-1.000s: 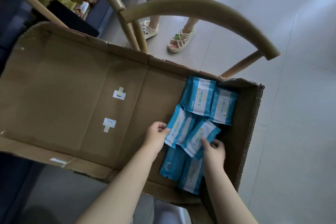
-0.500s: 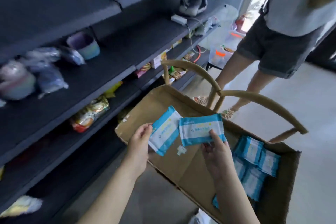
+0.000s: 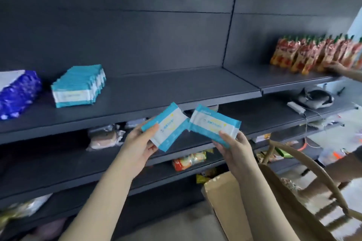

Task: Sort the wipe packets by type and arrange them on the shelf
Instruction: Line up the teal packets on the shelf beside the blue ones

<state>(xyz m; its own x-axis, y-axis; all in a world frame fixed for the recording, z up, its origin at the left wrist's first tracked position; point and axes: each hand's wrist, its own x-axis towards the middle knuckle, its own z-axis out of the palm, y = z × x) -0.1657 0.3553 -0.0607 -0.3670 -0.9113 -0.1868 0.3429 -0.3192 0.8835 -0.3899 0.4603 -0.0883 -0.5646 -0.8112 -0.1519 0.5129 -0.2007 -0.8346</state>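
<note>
My left hand (image 3: 138, 146) grips a light-blue and white wipe packet (image 3: 166, 125), tilted, in front of the dark shelf (image 3: 176, 88). My right hand (image 3: 234, 147) holds a second packet of the same kind (image 3: 214, 123) just to its right; the two packets nearly touch at a corner. Both sit below the front edge of the upper shelf board. On that board at the left stands a row of matching light-blue packets (image 3: 78, 86). Further left lies a group of dark-blue packets (image 3: 16, 94).
Red and orange pouches (image 3: 317, 53) line the shelf at the far right, where another person's hand (image 3: 337, 68) reaches in. The cardboard box (image 3: 225, 199) on a wooden chair (image 3: 313, 172) stands at lower right. Lower shelves hold assorted snack packs (image 3: 189, 160).
Both hands lifted a packet each out of the box and raised them to the shelf. My view swung up from the box to the shelf.
</note>
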